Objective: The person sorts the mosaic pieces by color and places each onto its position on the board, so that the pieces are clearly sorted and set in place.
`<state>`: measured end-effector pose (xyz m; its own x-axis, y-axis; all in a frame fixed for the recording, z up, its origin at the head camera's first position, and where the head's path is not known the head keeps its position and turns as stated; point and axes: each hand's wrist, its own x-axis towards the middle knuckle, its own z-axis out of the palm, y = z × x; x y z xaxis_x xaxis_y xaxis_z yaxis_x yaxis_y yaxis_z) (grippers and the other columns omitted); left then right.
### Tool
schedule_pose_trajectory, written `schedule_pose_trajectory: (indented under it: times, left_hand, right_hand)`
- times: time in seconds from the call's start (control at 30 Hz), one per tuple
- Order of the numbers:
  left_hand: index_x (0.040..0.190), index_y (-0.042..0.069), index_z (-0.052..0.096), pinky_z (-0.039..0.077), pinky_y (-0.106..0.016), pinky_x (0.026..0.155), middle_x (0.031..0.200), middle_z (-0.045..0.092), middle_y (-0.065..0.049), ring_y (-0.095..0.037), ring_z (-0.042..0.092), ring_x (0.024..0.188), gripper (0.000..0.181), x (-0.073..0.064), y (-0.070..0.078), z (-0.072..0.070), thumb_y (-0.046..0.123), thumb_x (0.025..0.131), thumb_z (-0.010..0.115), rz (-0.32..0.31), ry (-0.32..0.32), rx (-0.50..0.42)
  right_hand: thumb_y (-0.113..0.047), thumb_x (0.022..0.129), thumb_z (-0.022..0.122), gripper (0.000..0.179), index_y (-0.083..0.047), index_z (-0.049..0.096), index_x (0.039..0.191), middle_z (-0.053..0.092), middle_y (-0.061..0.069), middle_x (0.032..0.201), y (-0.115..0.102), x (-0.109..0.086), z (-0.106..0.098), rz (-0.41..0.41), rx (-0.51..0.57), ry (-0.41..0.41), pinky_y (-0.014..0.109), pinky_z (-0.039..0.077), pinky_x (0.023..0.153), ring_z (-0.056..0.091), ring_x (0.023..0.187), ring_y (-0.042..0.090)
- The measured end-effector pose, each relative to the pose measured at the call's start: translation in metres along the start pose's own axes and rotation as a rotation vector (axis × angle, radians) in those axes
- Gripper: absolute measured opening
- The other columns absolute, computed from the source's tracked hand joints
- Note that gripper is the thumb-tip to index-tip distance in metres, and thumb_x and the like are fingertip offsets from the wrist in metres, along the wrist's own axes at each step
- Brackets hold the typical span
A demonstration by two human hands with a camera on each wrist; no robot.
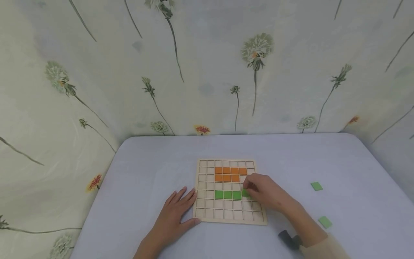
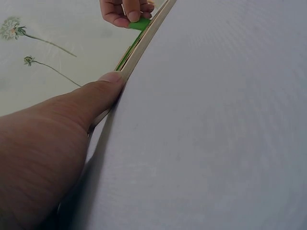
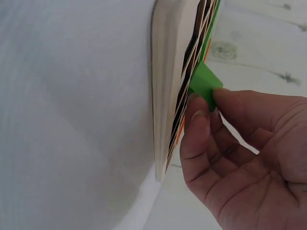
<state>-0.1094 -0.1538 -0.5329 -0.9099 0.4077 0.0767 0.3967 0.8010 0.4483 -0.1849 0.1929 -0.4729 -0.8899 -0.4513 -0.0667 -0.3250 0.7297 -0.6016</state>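
A square wooden grid board [image 1: 233, 226] lies on the table, with orange tiles [image 1: 226, 170] in two rows and green tiles [image 1: 228, 195] in a row below them. My right hand [image 1: 268, 192] pinches a green tile [image 3: 205, 85] between thumb and fingers, tilted at the board, at the right end of the green row. In the head view the fingers partly cover that tile. My left hand [image 1: 174, 216] lies with spread fingers at the board's left edge, its thumb [image 2: 103, 91] touching the rim near the front left corner.
Two loose green tiles, a farther one [image 1: 316, 186] and a nearer one [image 1: 325, 222], lie on the white table [image 1: 145, 162] right of the board. A dark object [image 1: 288, 239] sits by the right forearm, partly hidden. Flower-patterned cloth [image 1: 207, 72] rises behind the table.
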Motion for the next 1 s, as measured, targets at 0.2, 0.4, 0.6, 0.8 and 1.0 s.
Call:
schedule_pose_trajectory:
  times: [0.2, 0.4, 0.6, 0.8, 1.0]
  left_hand:
    - [0.161, 0.020, 0.043, 0.016, -0.054, 0.127, 0.168, 0.033, 0.011, -0.021, 0.019, 0.159, 0.084, 0.0004, 0.0007, -0.0007, 0.065, 0.094, 0.066, 0.023, 0.026, 0.009]
    - [0.162, 0.020, 0.042, 0.014, -0.053, 0.127, 0.168, 0.032, 0.011, -0.021, 0.017, 0.159, 0.083, 0.0013, 0.0002, -0.0014, 0.063, 0.095, 0.066, 0.022, 0.018, 0.007]
    - [0.162, 0.021, 0.042, 0.014, -0.052, 0.128, 0.168, 0.032, 0.012, -0.020, 0.017, 0.159, 0.083, 0.0013, -0.0006, -0.0009, 0.064, 0.095, 0.066, 0.022, 0.021, 0.004]
    - [0.162, 0.021, 0.043, 0.016, -0.053, 0.127, 0.168, 0.033, 0.012, -0.021, 0.019, 0.159, 0.084, 0.0004, -0.0012, 0.0007, 0.065, 0.094, 0.066, 0.024, 0.031, 0.013]
    - [0.162, 0.021, 0.042, 0.015, -0.053, 0.127, 0.168, 0.032, 0.012, -0.021, 0.018, 0.159, 0.084, 0.0000, -0.0011, 0.0008, 0.065, 0.094, 0.066, 0.022, 0.026, 0.011]
  right_hand:
    - [0.001, 0.094, 0.071, 0.016, -0.015, 0.072, 0.095, 0.066, -0.008, 0.092, -0.0012, 0.0003, 0.0023, 0.034, -0.029, -0.017, 0.040, 0.056, 0.085, 0.059, 0.088, 0.014]
    - [0.001, 0.093, 0.072, 0.015, -0.015, 0.072, 0.094, 0.065, -0.009, 0.090, -0.0026, 0.0001, 0.0031, 0.017, -0.046, -0.011, 0.038, 0.056, 0.082, 0.058, 0.086, 0.013]
    - [0.000, 0.093, 0.073, 0.015, -0.014, 0.073, 0.093, 0.063, -0.009, 0.089, -0.0021, 0.0005, 0.0043, 0.005, -0.064, -0.003, 0.036, 0.055, 0.079, 0.056, 0.084, 0.012]
    - [0.000, 0.091, 0.075, 0.014, -0.014, 0.073, 0.094, 0.062, -0.008, 0.087, -0.0045, 0.0005, 0.0066, 0.032, -0.099, -0.003, 0.034, 0.055, 0.076, 0.055, 0.081, 0.012]
    - [-0.002, 0.091, 0.076, 0.013, -0.014, 0.070, 0.090, 0.059, -0.006, 0.085, -0.0088, -0.0005, 0.0072, 0.062, -0.146, -0.003, 0.033, 0.052, 0.072, 0.053, 0.079, 0.013]
